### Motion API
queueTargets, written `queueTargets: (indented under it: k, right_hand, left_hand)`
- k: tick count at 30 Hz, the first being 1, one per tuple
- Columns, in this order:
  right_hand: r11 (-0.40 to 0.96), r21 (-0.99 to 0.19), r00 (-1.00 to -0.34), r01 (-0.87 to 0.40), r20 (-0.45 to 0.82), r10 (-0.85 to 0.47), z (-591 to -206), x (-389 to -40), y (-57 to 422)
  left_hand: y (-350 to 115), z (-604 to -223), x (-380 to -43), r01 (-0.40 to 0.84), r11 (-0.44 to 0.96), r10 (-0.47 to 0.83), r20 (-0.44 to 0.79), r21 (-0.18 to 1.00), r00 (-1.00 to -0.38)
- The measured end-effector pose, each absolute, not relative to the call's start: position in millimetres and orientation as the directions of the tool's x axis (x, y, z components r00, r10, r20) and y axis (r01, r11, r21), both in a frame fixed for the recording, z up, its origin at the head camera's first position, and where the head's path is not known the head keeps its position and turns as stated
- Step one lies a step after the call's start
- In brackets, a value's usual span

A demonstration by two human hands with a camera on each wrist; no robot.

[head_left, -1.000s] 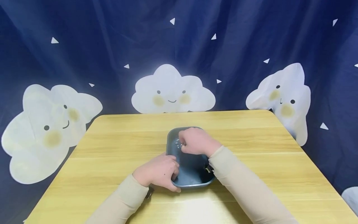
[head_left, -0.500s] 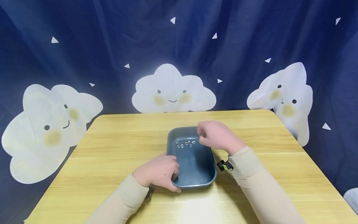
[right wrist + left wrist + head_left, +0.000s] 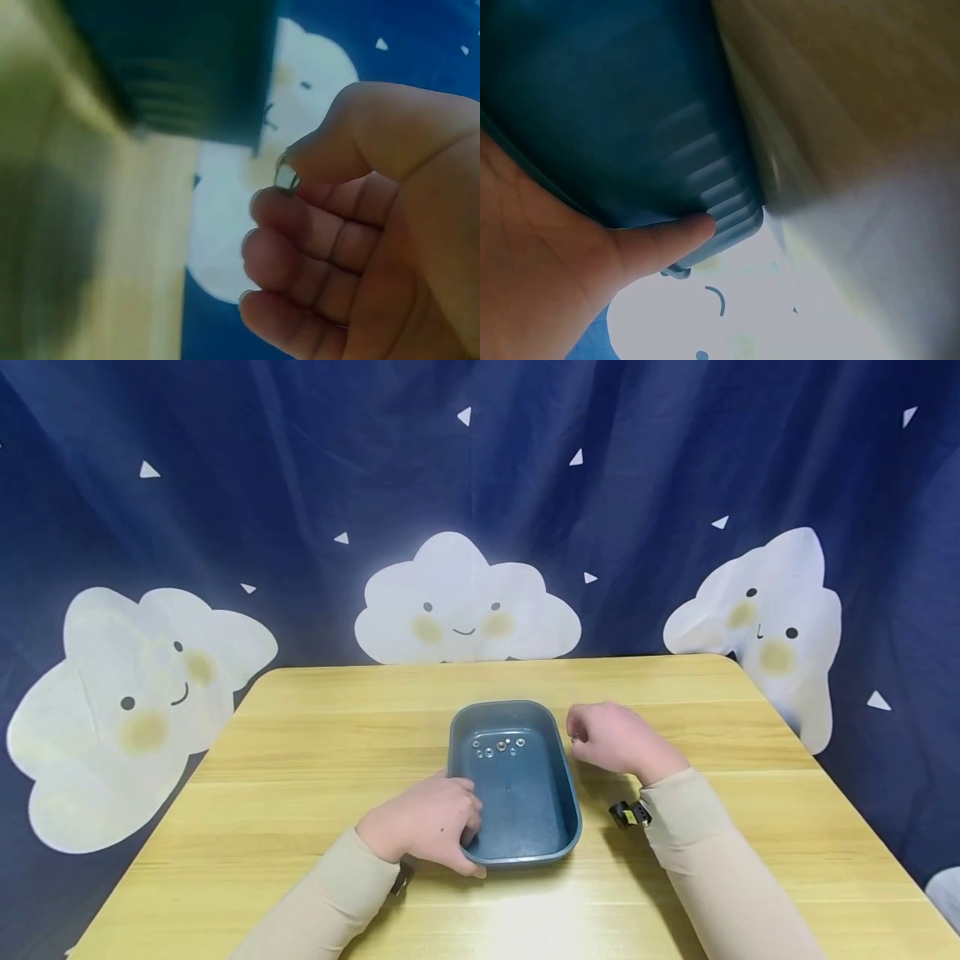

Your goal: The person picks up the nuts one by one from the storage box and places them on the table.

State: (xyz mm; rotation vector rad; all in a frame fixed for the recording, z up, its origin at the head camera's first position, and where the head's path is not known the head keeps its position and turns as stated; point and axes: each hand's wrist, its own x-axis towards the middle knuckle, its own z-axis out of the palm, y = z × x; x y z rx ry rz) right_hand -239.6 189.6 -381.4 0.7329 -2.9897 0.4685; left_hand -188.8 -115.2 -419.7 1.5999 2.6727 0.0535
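A dark blue rectangular tray (image 3: pixel 525 802) lies on the table with several small shiny metal nuts (image 3: pixel 502 746) scattered at its far end. My left hand (image 3: pixel 426 821) grips the tray's near left rim, fingers inside and thumb outside; the left wrist view has that thumb flat along the ribbed outer wall (image 3: pixel 705 165). Just right of the tray, above the table, is my right hand (image 3: pixel 615 739). In the right wrist view its thumb and index finger pinch a small metal nut (image 3: pixel 286 176), partly covered by the fingertips, while the other fingers curl loosely.
The wooden table (image 3: pixel 315 727) extends around the tray on all sides. Behind it hangs a dark blue curtain (image 3: pixel 300 460) printed with white clouds and small triangles.
My right hand has lifted out of the tray's far end and moved right, past the rim, then lower beside it, pinching the nut. My left hand and the tray stay put.
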Motion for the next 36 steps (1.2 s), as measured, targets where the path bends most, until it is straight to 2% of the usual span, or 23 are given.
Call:
queueTargets:
  k: [15,26,36]
  right_hand:
    - [0.881,-0.328,-0.912,-0.342,-0.112,-0.396,-422.6,-248.2,209.9]
    - [0.892,-0.309,-0.912,-0.33,-0.138,-0.386,-427.1,-247.4,217.4]
    - [0.886,-0.345,-0.914,-0.31,-0.147,-0.378,-424.0,-246.3,220.2]
  left_hand:
    - [-118.4,-420.6,-188.7,0.882,0.467,0.883,0.012,0.057,-0.468]
    - [-114.5,-418.5,-188.4,0.883,0.464,0.885,0.017,0.072,-0.466]
    - [-114.7,-415.0,-186.9,0.879,0.47,0.881,0.005,0.076,-0.472]
